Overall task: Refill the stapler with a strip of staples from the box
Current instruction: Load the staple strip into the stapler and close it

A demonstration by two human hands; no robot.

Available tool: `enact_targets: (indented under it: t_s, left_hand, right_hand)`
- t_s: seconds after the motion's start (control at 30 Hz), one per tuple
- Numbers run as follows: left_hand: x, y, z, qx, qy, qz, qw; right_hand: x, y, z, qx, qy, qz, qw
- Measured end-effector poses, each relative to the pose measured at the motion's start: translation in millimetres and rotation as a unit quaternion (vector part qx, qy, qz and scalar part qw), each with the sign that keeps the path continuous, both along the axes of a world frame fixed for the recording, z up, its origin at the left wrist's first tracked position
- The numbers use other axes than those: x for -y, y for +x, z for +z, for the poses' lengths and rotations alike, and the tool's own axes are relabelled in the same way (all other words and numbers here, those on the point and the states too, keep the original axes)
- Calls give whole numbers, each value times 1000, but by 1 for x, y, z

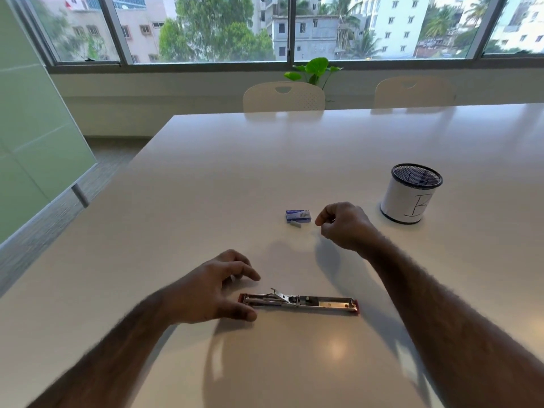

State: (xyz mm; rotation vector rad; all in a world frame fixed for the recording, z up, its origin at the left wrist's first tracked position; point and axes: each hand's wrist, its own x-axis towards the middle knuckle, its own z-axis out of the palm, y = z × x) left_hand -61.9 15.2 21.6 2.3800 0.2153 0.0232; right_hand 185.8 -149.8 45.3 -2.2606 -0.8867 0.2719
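Here the left hand spreads beside the opened stapler; right hand curled.

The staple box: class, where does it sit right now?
In the head view, the staple box lies on the white table, just left of the right hand and beyond the opened stapler.

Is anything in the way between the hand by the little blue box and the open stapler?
Nothing visible. Only bare table lies between the right hand beside the staple box and the opened stapler.
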Motion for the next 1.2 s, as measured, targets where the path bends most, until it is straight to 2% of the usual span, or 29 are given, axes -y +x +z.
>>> enact_targets:
  t_s: [0.13,0.3,0.47,0.57,0.67,0.77,0.83,0.87,0.93,1.03,1.13,1.2]
  left_hand:
    - [10,2,-5,71,23,12,997]
    - [13,4,-6,73,51,16,996]
    - [14,4,-4,73,44,0,996]
    - [13,3,-5,76,8,28,997]
    - [12,2,-5,65,-104,50,991]
    - [12,4,-5,91,-260,68,959]
    - [13,9,-6,116,-322,84,936]
    - [15,12,-6,129,-358,93,920]
    - [18,19,-7,160,-455,131,866]
    - [21,31,-4,199,-538,208,792]
    - [22,42,-2,225,-577,274,736]
    - [21,48,-1,230,-589,305,713]
  right_hand:
    - [-14,-15,-5,126,8,68,990]
    - [-28,-22,-13,178,-9,120,977]
    - [-31,-24,-20,200,14,110,974]
    - [-31,-24,-21,210,19,98,973]
    - [-30,-22,-19,175,29,83,981]
    - [-30,-18,-14,15,90,48,995]
    - [-29,-14,-11,-129,134,25,982]
    - [-28,-13,-9,-189,140,25,972]
    - [-24,-13,-7,-254,132,43,957]
    - [-24,-14,-8,-251,104,44,961]
    - [-27,-18,-8,-190,83,33,978]
    - [-29,-21,-8,-146,82,42,985]
